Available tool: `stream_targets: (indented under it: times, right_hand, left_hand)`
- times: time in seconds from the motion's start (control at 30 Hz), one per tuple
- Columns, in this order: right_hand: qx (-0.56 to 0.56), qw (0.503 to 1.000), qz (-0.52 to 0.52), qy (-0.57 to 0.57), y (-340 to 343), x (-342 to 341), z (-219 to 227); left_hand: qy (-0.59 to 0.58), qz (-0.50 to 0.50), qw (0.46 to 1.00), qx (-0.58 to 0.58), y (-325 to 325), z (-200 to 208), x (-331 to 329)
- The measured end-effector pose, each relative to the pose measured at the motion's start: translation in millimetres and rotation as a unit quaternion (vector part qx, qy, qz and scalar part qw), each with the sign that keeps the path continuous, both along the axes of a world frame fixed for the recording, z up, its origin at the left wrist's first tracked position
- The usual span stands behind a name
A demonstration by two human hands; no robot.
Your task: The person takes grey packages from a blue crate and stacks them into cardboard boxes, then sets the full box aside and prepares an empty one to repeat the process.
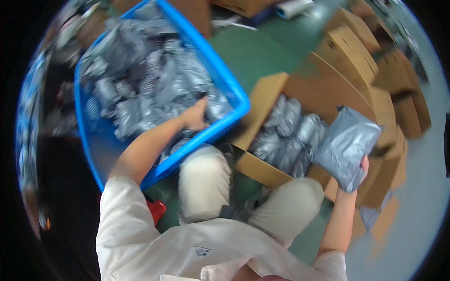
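My right hand (364,165) holds a grey plastic mailer bag (349,140) by its right side, above the right edge of an open cardboard box (262,164). Inside that box lie several grey wrapped parcels (288,136). On the left, my left hand (194,114) reaches into a large blue plastic crate (211,65) near its front right corner. A heap of grey plastic mailer bags (159,79) fills much of the crate. The left fingers are partly sunk among the bags and blurred, so their grip does not show.
Several cardboard boxes (349,51) with raised flaps stand along the right side. A white roll (293,8) lies on the green floor (253,49) at the back. Something red (157,210) sits beside my left leg. My knees are close to the crate and the box.
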State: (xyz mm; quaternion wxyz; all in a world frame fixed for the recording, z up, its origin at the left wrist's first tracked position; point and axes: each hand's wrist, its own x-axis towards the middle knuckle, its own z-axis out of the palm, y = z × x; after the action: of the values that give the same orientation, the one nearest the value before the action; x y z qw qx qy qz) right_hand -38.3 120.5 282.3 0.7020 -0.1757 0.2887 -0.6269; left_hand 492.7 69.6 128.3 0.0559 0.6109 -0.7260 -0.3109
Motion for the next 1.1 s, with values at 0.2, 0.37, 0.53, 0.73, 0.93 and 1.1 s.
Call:
stream_targets:
  times: [0.2, 0.37, 0.53, 0.73, 0.93, 1.1]
  right_hand:
    - [0.059, 0.988, -0.125, 0.072, 48.6, -89.9, -34.8]
    - [0.147, 0.982, -0.071, 0.097, 40.7, -73.7, -54.7]
    - [0.213, 0.943, 0.094, 0.236, -5.5, -19.4, -75.0]
    - [0.309, 0.909, 0.235, 0.151, -30.3, 11.5, -184.2]
    - [0.314, 0.905, 0.249, 0.143, -33.8, 40.1, -244.3]
    - [0.288, 0.886, 0.241, 0.273, -28.2, 41.1, -233.8]
  left_hand:
    - [0.108, 0.113, 0.988, -0.005, 1.0, -18.9, -30.5]
    - [-0.034, 0.049, 0.996, -0.064, 6.7, -32.7, -24.0]
    - [-0.008, 0.034, 0.991, -0.128, 3.4, 29.8, 13.6]
    - [0.351, 0.142, 0.921, -0.09, 21.1, 256.1, 26.4]
    - [0.437, 0.237, 0.857, 0.133, 30.5, 223.1, -141.7]
    - [0.279, 0.247, 0.872, 0.317, -18.4, 92.7, -297.2]
